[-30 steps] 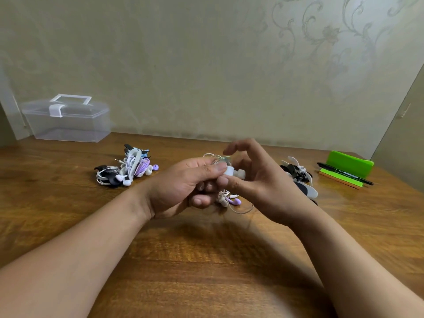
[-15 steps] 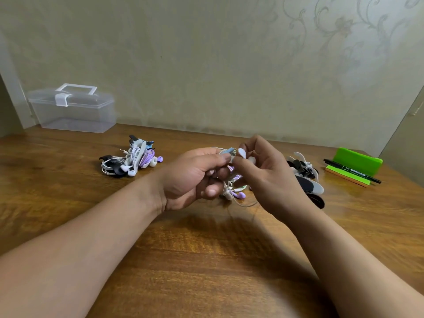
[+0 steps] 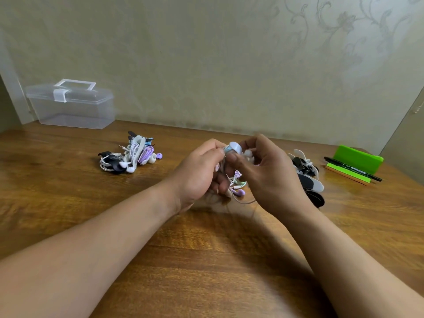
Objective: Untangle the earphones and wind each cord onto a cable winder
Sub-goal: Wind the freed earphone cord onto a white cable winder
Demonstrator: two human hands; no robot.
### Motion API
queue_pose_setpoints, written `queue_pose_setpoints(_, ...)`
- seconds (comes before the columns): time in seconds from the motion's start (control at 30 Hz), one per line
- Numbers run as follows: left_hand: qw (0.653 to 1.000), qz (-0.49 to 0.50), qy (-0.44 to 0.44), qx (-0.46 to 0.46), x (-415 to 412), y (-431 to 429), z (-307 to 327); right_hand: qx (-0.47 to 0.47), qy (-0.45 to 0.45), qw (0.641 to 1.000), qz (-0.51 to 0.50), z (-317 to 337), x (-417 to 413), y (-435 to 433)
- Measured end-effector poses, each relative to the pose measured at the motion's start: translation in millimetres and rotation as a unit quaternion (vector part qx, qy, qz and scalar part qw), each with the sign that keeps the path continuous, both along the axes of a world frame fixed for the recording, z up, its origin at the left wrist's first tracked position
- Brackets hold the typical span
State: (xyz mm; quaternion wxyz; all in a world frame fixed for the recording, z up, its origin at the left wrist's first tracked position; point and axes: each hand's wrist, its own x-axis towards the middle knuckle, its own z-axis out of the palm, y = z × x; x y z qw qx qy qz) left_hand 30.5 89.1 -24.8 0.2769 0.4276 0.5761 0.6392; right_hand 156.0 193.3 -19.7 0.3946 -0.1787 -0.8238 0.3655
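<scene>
Both hands meet over the middle of the wooden table. My left hand grips a tangle of earphones with white and purple buds and thin cords hanging below it. My right hand pinches a white cable winder at the top of the bundle, thumb against my left fingertips. A pile of wound earphones in white, purple and black lies to the left. Loose black and white cable winders lie behind my right hand, partly hidden.
A clear plastic box with a white handle stands at the back left against the wall. A green holder with a black pen sits at the far right, near the table's edge.
The white winder has turned between my fingers and now sits on top of the bundle. Both hands stay together at the table's middle. The camera has tilted slightly.
</scene>
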Motion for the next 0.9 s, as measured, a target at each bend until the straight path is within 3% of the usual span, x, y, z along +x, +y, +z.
queue_pose_setpoints(0.13, 0.999, -0.016, -0.044, 0.014, -2, -2, 3, 0.021, -0.020, 0.999, 0.016, 1, 3, 7)
queue_pose_setpoints(0.37, 0.978, -0.139, -0.154, 0.007, -4, -9, 10, -0.018, 0.019, 0.998, 0.050, 8, 8, 9)
queue_pose_setpoints(0.63, 0.976, -0.162, -0.141, -0.040, -9, -13, 11, 0.017, -0.061, 0.994, 0.089, 8, 12, 12)
queue_pose_setpoints(0.9, 0.982, -0.114, -0.140, -0.050, -3, -5, 4, 0.056, -0.056, 0.997, 0.023, 5, 9, 6)
